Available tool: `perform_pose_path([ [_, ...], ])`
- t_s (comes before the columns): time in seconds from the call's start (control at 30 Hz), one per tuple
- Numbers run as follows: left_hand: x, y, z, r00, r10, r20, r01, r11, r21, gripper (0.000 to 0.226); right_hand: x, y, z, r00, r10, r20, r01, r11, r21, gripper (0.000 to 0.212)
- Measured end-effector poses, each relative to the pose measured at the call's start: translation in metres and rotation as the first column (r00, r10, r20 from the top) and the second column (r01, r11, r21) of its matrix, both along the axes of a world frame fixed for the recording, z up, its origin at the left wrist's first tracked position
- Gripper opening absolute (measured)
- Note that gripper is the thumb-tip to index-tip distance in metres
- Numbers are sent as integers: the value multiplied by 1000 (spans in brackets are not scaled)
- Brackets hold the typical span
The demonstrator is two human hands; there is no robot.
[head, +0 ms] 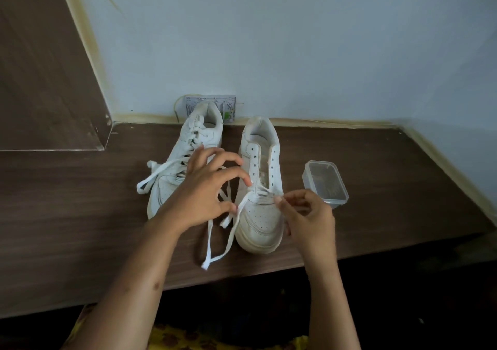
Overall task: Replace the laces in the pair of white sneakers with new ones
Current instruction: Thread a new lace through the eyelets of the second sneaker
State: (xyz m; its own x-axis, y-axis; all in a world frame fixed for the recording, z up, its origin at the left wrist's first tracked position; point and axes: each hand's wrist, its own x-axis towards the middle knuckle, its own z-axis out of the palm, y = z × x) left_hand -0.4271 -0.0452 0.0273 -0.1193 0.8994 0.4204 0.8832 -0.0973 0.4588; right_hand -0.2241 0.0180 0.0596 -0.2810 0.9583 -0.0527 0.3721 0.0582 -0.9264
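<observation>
Sneakers: pair on the wooden shelf (376, 188), toes toward the person, heels at 12 o'clock against the wall (295, 40). Left sneaker (185, 161) is laced, with loose ends trailing off toward 9 o'clock. Right sneaker (262, 188) has a lace (236, 223) only through its lowest eyelets; the upper eyelets are bare.

Key relation: the right sneaker's long axis runs 12 to 6. Its next bare eyelets lie just toward 12 o'clock from both hands, which flank the toe end. Free lace ends hang off the toe toward 7 o'clock, one end lying on the shelf.

Left hand (207, 188): reaches in from 7 o'clock, fingers curled and spread over the gap between the shoes, forefinger tip at the left eyelet row. Whether it pinches the lace cannot be told.

Right hand (306, 215): comes from 5 o'clock, thumb and forefinger pinching the lace at the right-side lowest eyelet.

Clear plastic box (325, 184) sits at 3 o'clock of the right sneaker, apart from it.

Judgement: early lacing of the second shoe.
</observation>
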Motion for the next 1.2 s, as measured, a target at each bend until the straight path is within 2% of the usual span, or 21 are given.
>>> perform_pose_path([
  [0.1,7,-1,4,997,-12,75,11,1000,19,49,-3,-3,7,965,175,-196,-212,960,-185,6],
  [0.2,17,2,7,996,-14,88,5,995,101,35,-8,-8,10,923,283,-261,-350,900,-259,6],
  [0.33,25,7,16,981,-6,192,-45,964,262,19,-11,-9,14,864,352,-359,-479,794,-374,22],
  [0.43,27,7,25,966,0,257,-97,927,363,14,-6,-10,19,740,438,-511,-657,633,-410,41],
  [0.5,27,6,27,959,-13,284,-105,911,398,6,-2,-8,20,681,457,-572,-715,583,-386,45],
  [0.53,26,6,27,949,-18,314,-117,907,404,4,1,-6,20,672,476,-568,-724,583,-369,40],
  [0.63,15,3,28,849,5,528,-238,897,374,28,16,6,15,691,470,-549,-696,637,-332,30],
  [0.73,2,-3,30,754,25,657,-305,898,316,52,33,20,19,765,306,-567,-541,783,-307,25],
  [0.77,1,-5,32,749,-9,663,-246,925,290,54,37,23,20,794,253,-552,-472,830,-299,22],
  [0.83,7,-9,36,731,-137,669,-15,976,216,51,42,25,21,844,179,-505,-357,891,-280,23],
  [0.9,21,-7,39,686,-244,686,189,969,156,51,40,24,19,886,196,-421,-315,919,-237,24],
  [0.93,30,-3,38,680,-266,683,239,962,136,48,37,21,19,898,233,-373,-327,921,-211,24],
  [0.97,39,1,37,708,-269,653,257,959,117,42,33,18,18,898,283,-338,-359,914,-189,25],
  [1.07,53,11,26,877,-232,420,212,973,95,28,22,14,15,854,415,-312,-479,863,-162,27],
  [1.1,52,12,23,899,-217,381,192,976,103,27,21,14,14,851,430,-300,-491,854,-169,28],
  [1.17,44,11,22,904,-144,403,92,985,145,23,26,18,13,864,430,-263,-482,856,-187,31],
  [1.2,37,9,24,890,-69,451,-9,986,169,18,31,20,14,875,416,-248,-465,864,-191,33],
])
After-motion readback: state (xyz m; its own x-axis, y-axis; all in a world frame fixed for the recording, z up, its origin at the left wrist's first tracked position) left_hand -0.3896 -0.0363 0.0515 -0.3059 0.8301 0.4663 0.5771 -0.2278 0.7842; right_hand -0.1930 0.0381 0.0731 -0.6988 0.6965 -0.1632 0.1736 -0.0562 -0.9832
